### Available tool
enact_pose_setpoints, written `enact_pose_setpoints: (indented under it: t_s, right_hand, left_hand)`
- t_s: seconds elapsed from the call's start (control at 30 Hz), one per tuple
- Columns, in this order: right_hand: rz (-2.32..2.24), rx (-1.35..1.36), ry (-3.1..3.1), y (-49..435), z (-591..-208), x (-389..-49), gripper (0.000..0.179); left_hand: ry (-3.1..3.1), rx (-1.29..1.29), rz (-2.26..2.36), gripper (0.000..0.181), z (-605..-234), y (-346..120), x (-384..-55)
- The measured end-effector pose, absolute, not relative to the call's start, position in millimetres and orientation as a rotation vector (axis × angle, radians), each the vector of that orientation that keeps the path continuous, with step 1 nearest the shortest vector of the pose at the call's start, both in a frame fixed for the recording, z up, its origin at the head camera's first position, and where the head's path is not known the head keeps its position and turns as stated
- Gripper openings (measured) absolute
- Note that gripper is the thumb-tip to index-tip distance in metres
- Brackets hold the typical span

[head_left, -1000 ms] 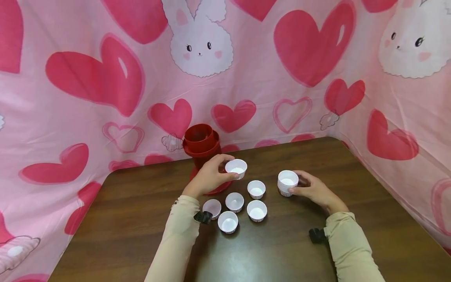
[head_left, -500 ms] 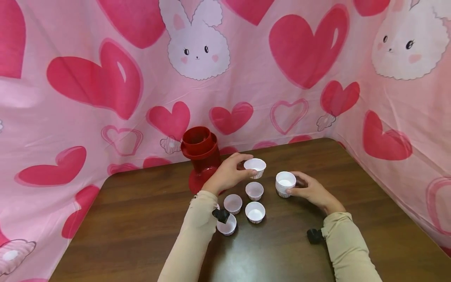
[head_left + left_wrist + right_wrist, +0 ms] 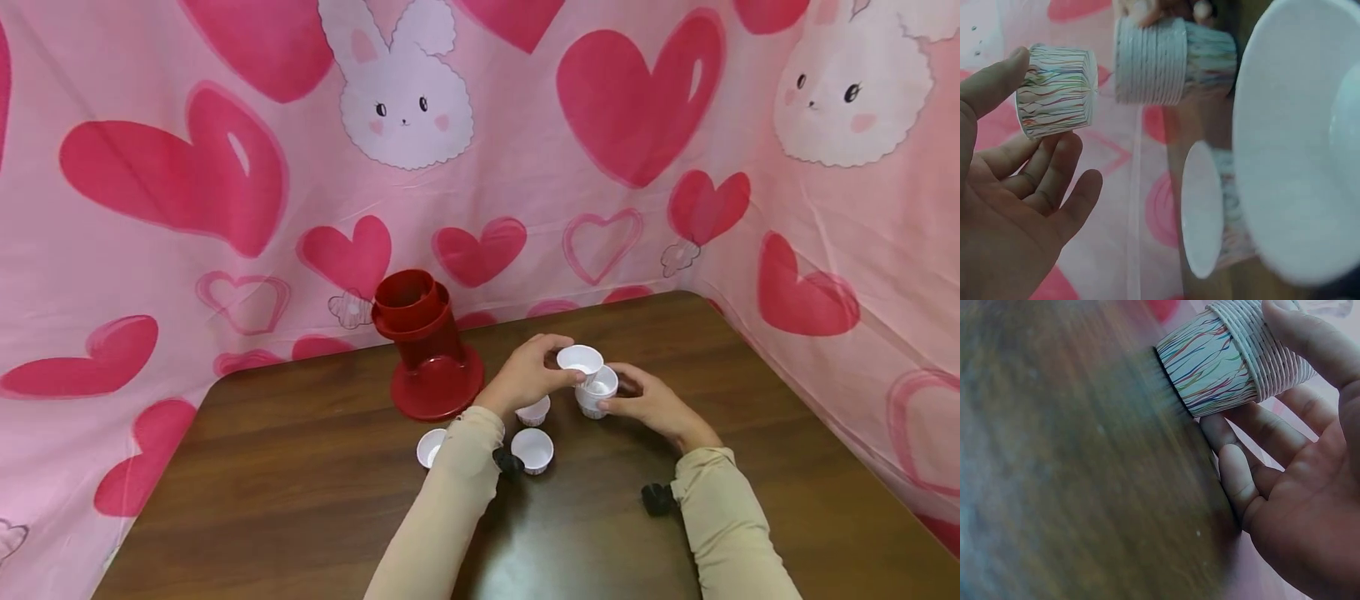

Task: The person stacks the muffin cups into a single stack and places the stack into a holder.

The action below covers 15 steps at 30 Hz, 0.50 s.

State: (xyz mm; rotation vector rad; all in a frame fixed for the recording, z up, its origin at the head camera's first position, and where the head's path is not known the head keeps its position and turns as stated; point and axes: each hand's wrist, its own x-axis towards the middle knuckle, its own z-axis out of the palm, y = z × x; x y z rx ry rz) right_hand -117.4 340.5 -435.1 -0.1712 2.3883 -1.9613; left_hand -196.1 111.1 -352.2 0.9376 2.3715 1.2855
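My left hand pinches a white paper baking cup between thumb and fingers, just above a stack of nested cups. In the left wrist view the held cup shows multicoloured streaks, and a gap separates it from the stack. The stack stands upright on the table, and my right hand holds it from the right. Thumb and fingers lie on either side of its ridged layered rims in the right wrist view. Single cups stand below my left hand; my left arm partly hides the group.
A red, tube-like stand with a round base is at the back of the wooden table. Another cup peeks out left of my left sleeve. Behind the table hangs a pink cloth with hearts and rabbits.
My left hand has carried its cup rightward, from beside the red stand to above the stack. My right hand stays at the stack. The view has shifted slightly.
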Motion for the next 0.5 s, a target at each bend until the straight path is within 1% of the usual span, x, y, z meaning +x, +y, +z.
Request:
enact_pose_setpoints:
  t_s: [0.3, 0.5]
  right_hand:
    - [-1.987, -0.209, 2.369, 341.1, -435.4, -116.6, 0.060]
    - [-2.009, -0.216, 2.348, 340.5, -434.6, -116.1, 0.063]
  left_hand:
    - [2.373, 0.978, 1.211, 0.054, -358.1, 123.8, -188.2]
    - [2.392, 1.009, 1.172, 0.053, -357.7, 131.3, -187.1]
